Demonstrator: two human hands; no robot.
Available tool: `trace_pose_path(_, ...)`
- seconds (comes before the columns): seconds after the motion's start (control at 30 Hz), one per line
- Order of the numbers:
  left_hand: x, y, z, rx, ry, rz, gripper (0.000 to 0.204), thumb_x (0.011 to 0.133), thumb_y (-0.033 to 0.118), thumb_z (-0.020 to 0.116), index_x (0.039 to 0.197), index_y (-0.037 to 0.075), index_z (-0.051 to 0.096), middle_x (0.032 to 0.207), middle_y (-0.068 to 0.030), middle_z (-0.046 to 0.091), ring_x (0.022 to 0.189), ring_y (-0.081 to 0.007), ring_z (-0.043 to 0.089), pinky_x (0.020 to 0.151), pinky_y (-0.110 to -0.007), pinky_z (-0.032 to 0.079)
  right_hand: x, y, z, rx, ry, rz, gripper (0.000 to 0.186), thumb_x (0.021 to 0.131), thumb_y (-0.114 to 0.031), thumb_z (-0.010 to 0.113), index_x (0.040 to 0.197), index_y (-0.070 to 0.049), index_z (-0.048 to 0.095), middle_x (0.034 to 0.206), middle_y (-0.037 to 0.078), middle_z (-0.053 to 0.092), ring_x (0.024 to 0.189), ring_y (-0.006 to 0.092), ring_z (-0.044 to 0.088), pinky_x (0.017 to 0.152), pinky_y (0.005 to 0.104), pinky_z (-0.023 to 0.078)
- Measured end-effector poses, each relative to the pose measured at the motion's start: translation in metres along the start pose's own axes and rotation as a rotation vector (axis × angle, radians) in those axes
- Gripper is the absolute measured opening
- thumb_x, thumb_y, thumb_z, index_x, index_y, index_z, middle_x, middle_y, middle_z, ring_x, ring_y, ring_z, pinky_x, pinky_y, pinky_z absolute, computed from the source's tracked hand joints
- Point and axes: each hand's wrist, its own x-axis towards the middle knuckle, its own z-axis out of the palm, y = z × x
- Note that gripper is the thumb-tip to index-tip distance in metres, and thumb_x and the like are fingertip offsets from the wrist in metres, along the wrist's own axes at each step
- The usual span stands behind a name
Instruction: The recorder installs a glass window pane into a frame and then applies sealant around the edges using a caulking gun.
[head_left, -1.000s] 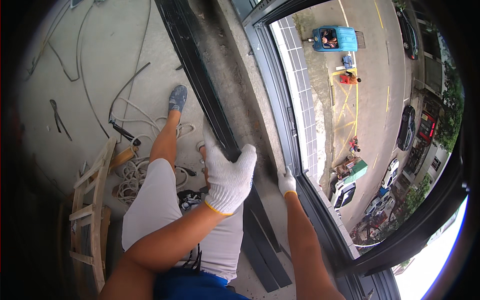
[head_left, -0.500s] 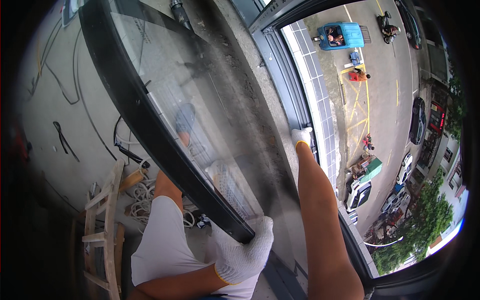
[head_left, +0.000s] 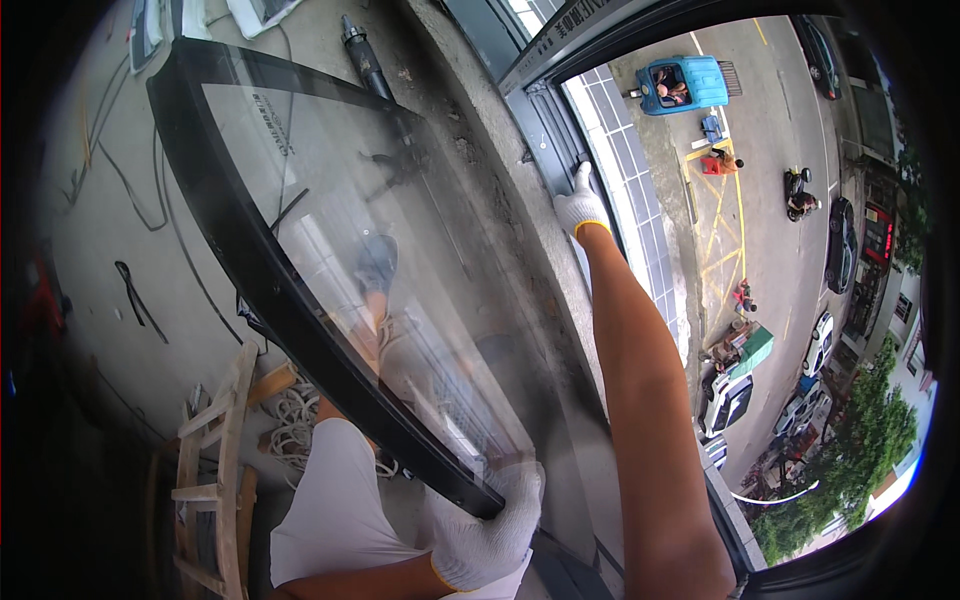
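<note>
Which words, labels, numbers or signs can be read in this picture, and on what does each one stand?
Window frame strip: dark printed characters, not copied here.
Glass panel: small lettering near its upper end, too blurred to read.
Red sign outside: marks too small to read.

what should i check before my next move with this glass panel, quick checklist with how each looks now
1) Left hand gloved and on the near end of the glass panel: ok.
2) Right hand gloved: ok.
3) Both hands on the panel: not ok, the right is at the window frame.
4) Far end of the panel supported: cannot tell.
5) Floor clear around you: not ok, rope and a wooden frame are close by.
6) Street below free of people: not ok.
</note>
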Motion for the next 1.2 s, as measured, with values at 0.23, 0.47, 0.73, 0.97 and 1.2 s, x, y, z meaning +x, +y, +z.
trace_pose_path(0.23, 0.004, 0.023, 0.000, -0.144, 0.085, -0.329, 0.027, 0.086, 0.011, 0.085, 0.098, 0.001, 0.062, 0.081, -0.0024, 0.065, 0.069, -0.0127, 0.062, 0.062, -0.031, 0.051, 0.060, -0.074, -0.025, -0.293, 0.012, -0.189, 0.091, 0.093, -0.029, 0.058, 0.170, -0.019, 0.010, 0.138, 0.027, 0.064, 0.126, 0.0388, 0.066, 0.106, 0.0440, 0.049)
trace_pose_path(0.47, -0.007, -0.019, 0.004, -0.484, 0.022, -0.308, 0.083, 0.085, -0.006, 0.079, 0.151, -0.004, 0.029, 0.128, -0.0175, 0.055, 0.103, -0.0153, 0.067, 0.085, -0.025, 0.057, -0.048, -0.044, -0.004, 0.168, 0.203, -0.052, 0.089, 0.093, -0.029, 0.059, 0.169, -0.017, 0.014, 0.111, 0.029, 0.073, 0.103, 0.0435, 0.072, 0.093, 0.0491, 0.055)
trace_pose_path(0.73, -0.020, -0.057, -0.039, 0.359, -0.379, 0.240, 0.093, 0.085, 0.001, 0.086, 0.155, -0.004, 0.025, 0.127, -0.0185, 0.060, 0.103, -0.0135, 0.065, 0.090, -0.029, 0.057, -0.181, 0.152, 0.114, 0.140, 0.192, 0.551, 0.097, 0.094, -0.031, 0.062, 0.168, -0.006, 0.004, 0.104, 0.024, 0.075, 0.093, 0.0403, 0.074, 0.087, 0.0490, 0.057)
trace_pose_path(0.97, -0.022, -0.057, -0.036, 0.363, -0.296, 0.223, 0.087, 0.085, 0.000, 0.085, 0.152, -0.003, 0.030, 0.125, -0.0170, 0.061, 0.101, -0.0116, 0.065, 0.088, -0.028, 0.058, -0.176, 0.244, 0.095, -0.006, 0.157, 0.546, 0.092, 0.092, -0.024, 0.058, 0.170, -0.017, 0.009, 0.116, 0.024, 0.074, 0.100, 0.0384, 0.074, 0.090, 0.0473, 0.056)
trace_pose_path(1.2, -0.020, -0.054, -0.028, 0.137, -0.199, 0.084, 0.086, 0.085, 0.000, 0.085, 0.151, -0.003, 0.031, 0.124, -0.0166, 0.061, 0.100, -0.0119, 0.065, 0.087, -0.028, 0.058, -0.177, 0.277, 0.093, -0.132, -0.052, 0.657, 0.095, 0.091, -0.028, 0.058, 0.170, -0.015, 0.007, 0.121, 0.022, 0.074, 0.108, 0.0343, 0.074, 0.095, 0.0435, 0.055)
